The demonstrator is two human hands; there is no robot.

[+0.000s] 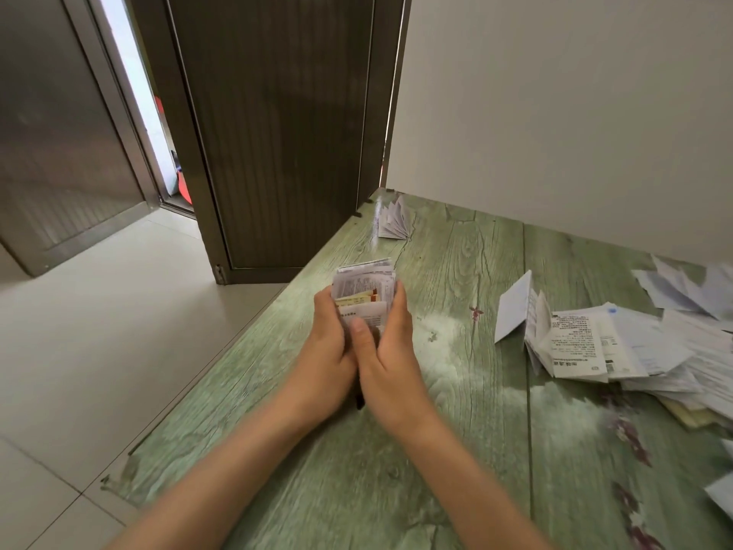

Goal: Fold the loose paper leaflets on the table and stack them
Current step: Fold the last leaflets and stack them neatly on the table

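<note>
We gripped the stack of folded leaflets [364, 295] between our left hand [331, 343] and right hand [386, 343]; loose leaflets [618, 347] lay to the right.

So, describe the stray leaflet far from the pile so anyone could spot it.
Take the green table, then its far corner by the dark door. The fanned leaflet sits there alone, pleats spread, well apart from the loose pile at right.

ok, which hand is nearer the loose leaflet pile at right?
Right. The right hand grips the folded stack on the side facing the loose pile; the left hand grips its far side.
</note>
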